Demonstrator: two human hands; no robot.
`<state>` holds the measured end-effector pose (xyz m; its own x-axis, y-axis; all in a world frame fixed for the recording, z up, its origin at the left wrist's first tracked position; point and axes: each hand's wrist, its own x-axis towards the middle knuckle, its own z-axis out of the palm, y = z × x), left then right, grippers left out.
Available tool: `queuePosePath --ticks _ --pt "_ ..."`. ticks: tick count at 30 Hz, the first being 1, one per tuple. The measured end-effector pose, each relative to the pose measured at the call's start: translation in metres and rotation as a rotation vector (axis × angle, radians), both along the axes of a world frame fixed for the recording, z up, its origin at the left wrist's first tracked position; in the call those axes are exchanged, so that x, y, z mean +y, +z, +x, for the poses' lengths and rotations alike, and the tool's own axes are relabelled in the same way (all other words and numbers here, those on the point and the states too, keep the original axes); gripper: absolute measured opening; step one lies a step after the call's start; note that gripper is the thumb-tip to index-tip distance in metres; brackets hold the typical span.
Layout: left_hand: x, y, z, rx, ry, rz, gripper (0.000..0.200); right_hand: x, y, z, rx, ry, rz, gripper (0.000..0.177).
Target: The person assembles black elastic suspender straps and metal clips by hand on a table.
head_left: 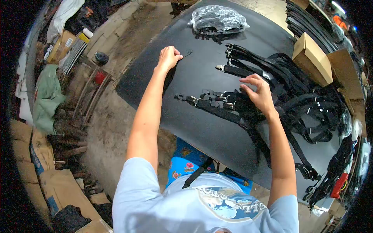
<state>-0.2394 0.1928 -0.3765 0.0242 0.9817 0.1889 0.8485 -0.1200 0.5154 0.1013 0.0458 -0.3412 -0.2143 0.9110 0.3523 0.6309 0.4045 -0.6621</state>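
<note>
My left hand [169,58] is over the far left part of the black table, thumb and fingers pinched together. A small black piece [188,53] shows right at its fingertips. My right hand [258,92] hovers with curved fingers, thumb and forefinger apart, over black elastic straps [233,109] with metal clips. Dark flat pieces sit at the clip ends [193,100] of this near bundle. Beyond the hand, another strap [237,71] ends in a shiny metal clip. A larger heap of black straps [287,68] lies to the right.
A clear plastic bag [218,20] of dark pieces lies at the table's far end. An open cardboard box [312,58] stands by the strap heap. Scissors [311,190] and a red-handled tool [340,185] are at the near right. Cartons [66,190] line the floor at left.
</note>
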Motion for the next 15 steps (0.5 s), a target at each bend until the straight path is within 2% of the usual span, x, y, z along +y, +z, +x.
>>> queuePosePath --ticks 1,3,4,5,7,8,9,10,13,14,15 --pt "-0.001 0.0 0.004 -0.005 -0.007 0.001 0.029 0.005 0.001 -0.001 -0.01 0.02 0.078 0.017" --pt "-0.02 0.022 0.023 -0.297 -0.11 -0.091 0.024 0.011 0.001 -0.011 0.101 -0.013 -0.019 0.018" --pt "-0.034 0.03 0.041 -0.617 -0.234 -0.116 0.02 0.018 -0.01 -0.015 0.205 -0.011 -0.1 0.019" --pt "-0.056 0.051 0.067 -0.789 -0.244 -0.192 0.019 0.023 -0.021 -0.02 0.31 -0.007 -0.182 0.02" --pt "-0.079 0.055 0.108 -1.008 -0.339 -0.203 0.019 0.018 -0.009 -0.047 0.584 0.074 -0.253 0.029" --pt "-0.089 0.054 0.125 -1.077 -0.403 -0.218 0.019 0.017 -0.004 -0.054 0.593 0.088 -0.247 0.029" --pt "-0.097 0.058 0.138 -1.077 -0.407 -0.288 0.019 0.016 -0.001 -0.058 0.602 0.098 -0.239 0.029" --pt "-0.095 0.052 0.146 -1.069 -0.431 -0.247 0.02 0.015 -0.003 -0.06 0.673 0.015 -0.183 0.023" --pt "-0.084 0.052 0.158 -1.146 -0.507 -0.261 0.024 0.005 0.01 -0.043 0.574 -0.09 -0.185 0.019" --pt "-0.066 0.035 0.156 -0.798 -0.518 0.062 0.026 -0.001 0.011 -0.036 0.516 -0.128 -0.086 0.018" --pt "-0.06 0.032 0.15 -0.565 -0.418 0.117 0.037 -0.011 0.015 -0.028 0.511 -0.142 -0.081 0.018"
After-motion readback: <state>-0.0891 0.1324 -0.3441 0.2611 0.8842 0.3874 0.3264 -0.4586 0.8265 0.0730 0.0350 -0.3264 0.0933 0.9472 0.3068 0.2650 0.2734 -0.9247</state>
